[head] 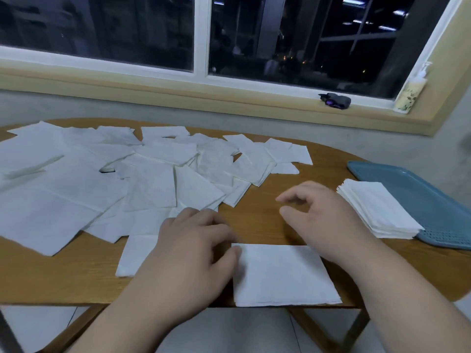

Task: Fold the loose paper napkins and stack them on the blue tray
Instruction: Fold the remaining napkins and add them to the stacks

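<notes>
A white paper napkin (283,275) lies flat at the table's near edge, partly folded over. My left hand (193,240) rests flat on its left part, thumb touching the folded flap's corner. My right hand (323,220) hovers above its far right corner, fingers apart and curled, holding nothing. Several loose unfolded napkins (107,179) lie scattered across the left and middle of the table. A stack of folded napkins (377,207) sits on the near left end of the blue tray (420,192) at the right.
The wooden table (275,220) ends just under the near napkin. A window sill runs behind it, with a dark small object (336,100) and a pump bottle (410,93) on it. Tiled floor shows below the table edge.
</notes>
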The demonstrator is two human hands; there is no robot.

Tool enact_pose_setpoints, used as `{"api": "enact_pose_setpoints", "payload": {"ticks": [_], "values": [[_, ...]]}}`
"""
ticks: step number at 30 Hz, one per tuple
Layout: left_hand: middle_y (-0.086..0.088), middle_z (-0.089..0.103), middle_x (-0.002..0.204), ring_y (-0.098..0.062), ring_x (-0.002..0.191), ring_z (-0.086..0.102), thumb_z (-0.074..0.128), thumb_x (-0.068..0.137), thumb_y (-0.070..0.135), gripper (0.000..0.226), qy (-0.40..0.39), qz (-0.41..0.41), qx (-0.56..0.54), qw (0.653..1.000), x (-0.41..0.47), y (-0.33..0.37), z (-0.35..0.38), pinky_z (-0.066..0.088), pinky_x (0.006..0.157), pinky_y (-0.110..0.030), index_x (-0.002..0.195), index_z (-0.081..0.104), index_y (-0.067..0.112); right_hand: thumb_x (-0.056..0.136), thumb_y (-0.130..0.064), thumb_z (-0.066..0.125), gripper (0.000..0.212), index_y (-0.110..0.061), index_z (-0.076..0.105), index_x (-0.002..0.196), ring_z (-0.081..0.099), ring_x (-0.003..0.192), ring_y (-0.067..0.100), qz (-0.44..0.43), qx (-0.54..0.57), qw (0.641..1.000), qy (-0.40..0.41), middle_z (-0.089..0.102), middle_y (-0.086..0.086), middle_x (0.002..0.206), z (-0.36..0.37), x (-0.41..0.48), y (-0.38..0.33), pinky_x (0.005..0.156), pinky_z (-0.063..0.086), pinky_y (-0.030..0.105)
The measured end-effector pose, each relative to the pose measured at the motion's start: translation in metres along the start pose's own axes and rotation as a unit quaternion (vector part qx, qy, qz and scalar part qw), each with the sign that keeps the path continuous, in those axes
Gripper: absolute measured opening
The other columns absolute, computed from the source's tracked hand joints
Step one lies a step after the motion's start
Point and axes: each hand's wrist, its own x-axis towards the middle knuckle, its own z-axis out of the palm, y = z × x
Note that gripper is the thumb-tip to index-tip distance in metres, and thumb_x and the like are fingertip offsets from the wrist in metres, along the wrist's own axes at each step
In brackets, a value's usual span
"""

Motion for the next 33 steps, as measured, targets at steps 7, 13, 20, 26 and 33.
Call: {"api": "enact_pose_setpoints", "payload": {"ticks": [7,13,20,26,33], "values": [[0.028,0.054,0.103,0.004,0.107,0.038,0.041,0.087,0.055,0.030,0.028,-0.074,-0.022,0.997,0.006,-0.013,-0.019,0.025,0.093,-0.023,0.097,0.068,0.044,0.092,-0.032,0.058,0.033,-0.028,0.064,0.124,0.054,0.114,0.014,-0.009,-0.142,0.988,-0.054,0.058,-0.007,0.130,0.039,0.105,-0.033,0.086,0.046,0.028],[0.028,0.053,0.106,0.007,0.108,0.035,0.048,0.091,0.048,0.023,0.032,-0.098,-0.053,0.993,0.006,-0.025,-0.029,0.027,0.100,-0.025,0.104,0.067,0.044,0.083,-0.026,0.059,0.024,-0.019,0.068,0.105,0.059,0.094,0.018,0.008,-0.216,0.973,-0.078,0.065,-0.001,0.108,0.074,0.150,-0.030,0.080,0.055,0.035],[0.026,0.051,0.109,0.009,0.105,0.031,0.048,0.093,0.048,0.024,0.035,-0.100,-0.069,0.992,0.006,-0.032,-0.031,0.027,0.098,-0.023,0.110,0.065,0.044,0.086,-0.017,0.053,0.016,-0.021,0.067,0.082,0.059,0.076,0.017,-0.004,-0.262,0.964,-0.054,0.065,-0.002,0.081,0.086,0.167,-0.032,0.064,0.054,0.034],[0.027,0.049,0.110,0.010,0.104,0.030,0.047,0.094,0.048,0.025,0.045,-0.087,-0.071,0.993,0.005,-0.034,-0.030,0.025,0.098,-0.022,0.113,0.064,0.044,0.092,-0.017,0.049,0.016,-0.022,0.065,0.089,0.059,0.077,0.017,0.005,-0.206,0.978,0.015,0.065,-0.001,0.086,0.073,0.165,-0.032,0.064,0.052,0.035],[0.033,0.036,0.126,0.010,0.123,0.025,0.051,0.091,0.049,0.044,0.066,-0.074,-0.092,0.991,0.002,-0.032,-0.029,0.028,0.107,-0.023,0.134,0.045,0.051,0.093,-0.026,0.063,0.010,-0.032,0.067,0.086,0.059,0.066,0.008,-0.007,0.004,0.996,0.094,0.066,-0.012,0.079,0.012,0.082,-0.072,0.054,0.042,0.026]]}}
